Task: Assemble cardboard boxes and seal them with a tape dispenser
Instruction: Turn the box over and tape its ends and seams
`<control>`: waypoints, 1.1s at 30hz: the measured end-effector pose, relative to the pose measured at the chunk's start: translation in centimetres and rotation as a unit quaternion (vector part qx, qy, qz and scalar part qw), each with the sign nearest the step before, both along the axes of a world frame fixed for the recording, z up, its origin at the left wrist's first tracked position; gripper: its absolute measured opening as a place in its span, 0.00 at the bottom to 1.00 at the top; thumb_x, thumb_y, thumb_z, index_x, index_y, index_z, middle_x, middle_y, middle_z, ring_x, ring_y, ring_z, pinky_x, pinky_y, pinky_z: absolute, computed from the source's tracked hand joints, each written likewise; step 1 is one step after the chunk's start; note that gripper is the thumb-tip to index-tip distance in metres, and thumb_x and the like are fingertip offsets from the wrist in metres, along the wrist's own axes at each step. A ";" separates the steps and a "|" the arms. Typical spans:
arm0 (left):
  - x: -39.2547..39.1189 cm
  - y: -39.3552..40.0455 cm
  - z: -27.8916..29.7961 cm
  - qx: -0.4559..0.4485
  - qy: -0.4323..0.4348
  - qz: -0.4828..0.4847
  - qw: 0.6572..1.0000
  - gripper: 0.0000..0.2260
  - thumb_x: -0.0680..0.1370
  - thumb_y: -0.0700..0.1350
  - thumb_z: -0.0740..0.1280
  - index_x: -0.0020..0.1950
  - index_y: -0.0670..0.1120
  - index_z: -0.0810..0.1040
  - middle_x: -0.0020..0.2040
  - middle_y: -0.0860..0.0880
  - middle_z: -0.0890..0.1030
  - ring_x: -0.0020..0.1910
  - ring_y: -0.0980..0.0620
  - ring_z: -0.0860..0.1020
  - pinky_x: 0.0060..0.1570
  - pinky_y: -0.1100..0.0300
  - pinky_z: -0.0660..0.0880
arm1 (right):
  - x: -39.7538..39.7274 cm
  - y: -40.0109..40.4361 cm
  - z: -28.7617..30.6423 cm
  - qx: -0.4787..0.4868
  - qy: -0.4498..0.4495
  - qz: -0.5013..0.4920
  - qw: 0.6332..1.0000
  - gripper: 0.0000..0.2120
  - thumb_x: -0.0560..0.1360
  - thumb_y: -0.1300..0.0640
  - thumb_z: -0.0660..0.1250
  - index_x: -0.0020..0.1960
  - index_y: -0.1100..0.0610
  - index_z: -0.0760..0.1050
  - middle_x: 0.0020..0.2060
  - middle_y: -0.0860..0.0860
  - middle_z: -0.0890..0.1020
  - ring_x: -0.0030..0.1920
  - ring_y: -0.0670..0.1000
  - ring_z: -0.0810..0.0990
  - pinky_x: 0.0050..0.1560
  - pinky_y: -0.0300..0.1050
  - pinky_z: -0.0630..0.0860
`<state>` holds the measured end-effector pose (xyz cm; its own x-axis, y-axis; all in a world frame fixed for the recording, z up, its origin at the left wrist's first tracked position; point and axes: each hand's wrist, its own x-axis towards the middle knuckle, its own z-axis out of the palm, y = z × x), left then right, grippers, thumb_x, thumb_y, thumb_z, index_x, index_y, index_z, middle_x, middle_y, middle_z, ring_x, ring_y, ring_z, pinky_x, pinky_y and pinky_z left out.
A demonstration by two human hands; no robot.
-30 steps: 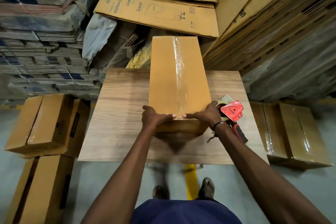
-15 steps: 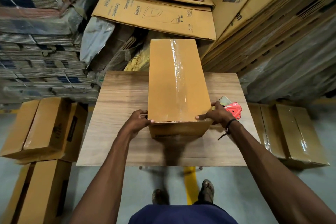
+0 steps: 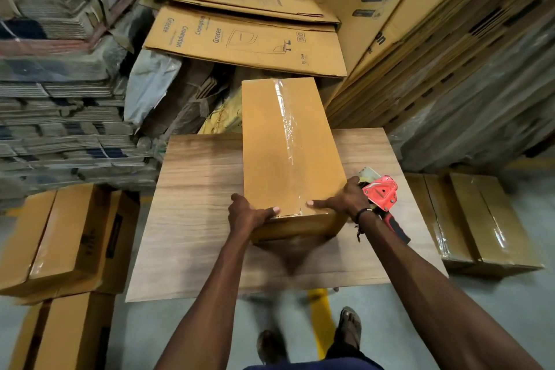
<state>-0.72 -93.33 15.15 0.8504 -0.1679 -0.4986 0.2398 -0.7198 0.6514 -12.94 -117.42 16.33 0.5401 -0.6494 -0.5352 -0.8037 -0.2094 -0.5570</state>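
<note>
My left hand (image 3: 247, 215) and right hand (image 3: 342, 200) clamp the near end of a taped cardboard box (image 3: 289, 150) lying lengthwise on the wooden table (image 3: 192, 189). The red tape dispenser (image 3: 381, 195) rests just beside my right wrist (untouched). Sealing looks done; next, I'd lift the box aside.

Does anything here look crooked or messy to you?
Yes: the clear tape along the box top is wrinkled and runs right of centre. The box also overhangs the table's far edge.
</note>
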 end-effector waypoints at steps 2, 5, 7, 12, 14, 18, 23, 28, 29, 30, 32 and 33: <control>0.5 1.1 -0.8 -0.029 -0.008 -0.021 0.999 0.44 0.59 0.58 0.86 0.66 0.41 0.69 0.61 0.42 0.79 0.59 0.41 0.79 0.56 0.47 0.81 | -0.5 -0.4 0.6 -0.002 -0.004 0.011 1.000 0.68 0.46 0.33 0.87 0.73 0.58 0.57 0.69 0.55 0.75 0.68 0.61 0.75 0.68 0.60 0.74; 1.1 2.9 -1.7 -0.095 -0.006 -0.040 0.995 0.33 0.62 0.52 0.87 0.58 0.44 0.74 0.55 0.45 0.81 0.55 0.45 0.81 0.53 0.48 0.81 | -1.1 -0.9 1.1 0.012 -0.017 0.022 1.000 0.54 0.55 0.41 0.89 0.69 0.55 0.62 0.66 0.54 0.76 0.63 0.57 0.75 0.67 0.57 0.75; 1.3 3.8 -1.9 -0.155 0.023 -0.044 0.987 0.27 0.65 0.43 0.86 0.55 0.43 0.74 0.55 0.43 0.83 0.56 0.45 0.82 0.53 0.48 0.81 | -1.4 -1.3 1.2 0.019 -0.018 0.034 0.999 0.51 0.58 0.44 0.88 0.69 0.56 0.62 0.66 0.55 0.75 0.60 0.55 0.73 0.65 0.54 0.74; 3.5 4.8 -2.0 -0.204 0.137 -0.067 0.967 0.24 0.70 0.32 0.79 0.61 0.38 0.71 0.61 0.38 0.81 0.63 0.41 0.80 0.58 0.50 0.80 | -1.3 -2.2 1.9 0.065 0.004 0.059 0.996 0.49 0.65 0.49 0.86 0.75 0.56 0.60 0.67 0.54 0.74 0.59 0.54 0.72 0.45 0.45 0.75; 4.1 4.5 -1.7 -0.212 0.157 -0.075 0.962 0.26 0.71 0.38 0.80 0.64 0.41 0.72 0.63 0.40 0.81 0.62 0.43 0.80 0.58 0.51 0.79 | -0.8 -2.5 1.7 0.067 -0.002 0.061 0.996 0.48 0.67 0.49 0.84 0.77 0.57 0.60 0.68 0.55 0.73 0.59 0.52 0.71 0.52 0.44 0.74; 4.8 1.8 -1.2 -0.213 0.089 -0.060 0.971 0.24 0.79 0.49 0.73 0.72 0.48 0.70 0.66 0.49 0.79 0.65 0.47 0.77 0.62 0.50 0.76 | 1.6 -3.5 0.9 0.101 -0.064 0.018 0.993 0.46 0.68 0.43 0.82 0.78 0.54 0.63 0.70 0.52 0.75 0.62 0.54 0.76 0.54 0.49 0.78; 6.9 -1.9 -1.0 -0.167 0.046 -0.024 0.985 0.32 0.78 0.61 0.71 0.78 0.51 0.66 0.66 0.52 0.76 0.65 0.47 0.75 0.63 0.49 0.73 | 5.6 -5.5 -0.1 0.130 -0.112 -0.013 0.985 0.39 0.73 0.35 0.75 0.76 0.53 0.68 0.68 0.52 0.78 0.64 0.56 0.78 0.66 0.60 0.76; 10.1 -4.3 -1.4 -0.160 0.028 0.003 0.987 0.42 0.68 0.75 0.71 0.75 0.54 0.71 0.65 0.52 0.81 0.61 0.48 0.80 0.64 0.45 0.77 | 8.8 -8.2 -2.7 0.158 -0.160 -0.019 0.974 0.54 0.58 0.17 0.70 0.72 0.51 0.75 0.62 0.49 0.83 0.60 0.54 0.83 0.66 0.61 0.78; 10.6 -4.7 -1.2 -0.164 0.025 0.008 0.986 0.39 0.69 0.73 0.72 0.74 0.53 0.72 0.64 0.52 0.82 0.60 0.48 0.81 0.64 0.44 0.78 | 9.3 -8.7 -3.5 0.162 -0.166 -0.019 0.973 0.56 0.55 0.15 0.68 0.72 0.50 0.74 0.63 0.49 0.83 0.60 0.54 0.83 0.66 0.62 0.78; 11.0 -5.0 -1.0 -0.169 0.022 0.008 0.985 0.36 0.72 0.70 0.72 0.74 0.53 0.73 0.63 0.51 0.82 0.59 0.49 0.81 0.63 0.45 0.78 | 9.6 -9.0 -3.9 0.167 -0.168 -0.020 0.971 0.57 0.55 0.14 0.67 0.73 0.50 0.74 0.64 0.49 0.82 0.60 0.54 0.82 0.67 0.62 0.77; 12.1 -6.1 -0.7 -0.174 0.022 0.021 0.984 0.31 0.74 0.67 0.72 0.73 0.54 0.73 0.62 0.51 0.82 0.58 0.49 0.81 0.62 0.46 0.79 | 10.8 -9.8 -4.1 0.183 -0.157 -0.029 0.970 0.56 0.57 0.14 0.65 0.75 0.48 0.72 0.65 0.49 0.82 0.61 0.55 0.82 0.67 0.62 0.77; 12.5 -6.4 -0.6 -0.176 0.028 0.027 0.984 0.31 0.75 0.67 0.72 0.73 0.54 0.73 0.62 0.51 0.82 0.57 0.50 0.81 0.61 0.46 0.79 | 11.2 -10.1 -4.2 0.194 -0.150 -0.035 0.969 0.55 0.58 0.14 0.65 0.75 0.48 0.72 0.65 0.49 0.82 0.60 0.55 0.82 0.67 0.62 0.77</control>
